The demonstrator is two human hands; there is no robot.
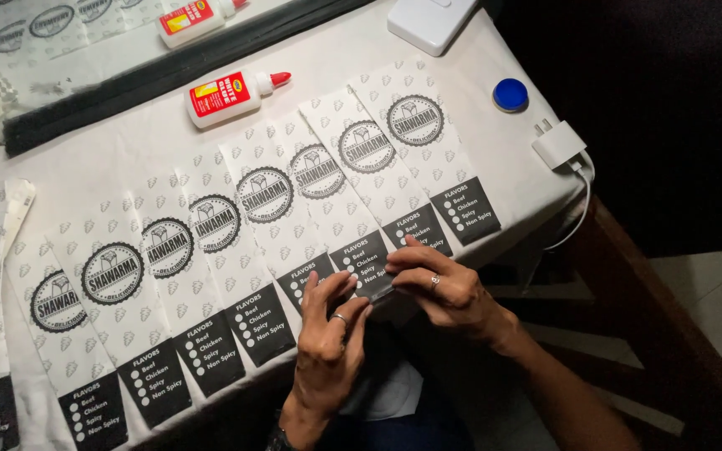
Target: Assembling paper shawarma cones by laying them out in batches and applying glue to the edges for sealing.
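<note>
A person's two hands meet at the near edge of a table (pixel 127 142) draped in a pale cloth, where a row of long printed paper sleeves lies overlapped like fanned cards from the far right corner down toward the near left. Each sleeve is white with a round black emblem near its middle and a black panel at its near end. The left hand (pixel 330 334), a ring on one finger, rests with fingers loosely together and slightly curled, its fingertips on the black end of one paper sleeve (pixel 321 194) in the middle of the row. The right hand (pixel 438 284), also ringed, lies just beside it, fingers extended and close together, pressing down on the same near end; whether either hand actually pinches the paper cannot be told. The sleeve's long axis runs away from the hands, slanting toward the far edge, so both hands sit at its near tip, the left slightly nearer the person.

Beyond the row, a white glue bottle (pixel 231 94) with a red cap lies on its side. A blue bottle cap (pixel 510 94) and a white charger plug (pixel 558 144) sit near the right edge, and a white box (pixel 430 21) at the far right corner.
</note>
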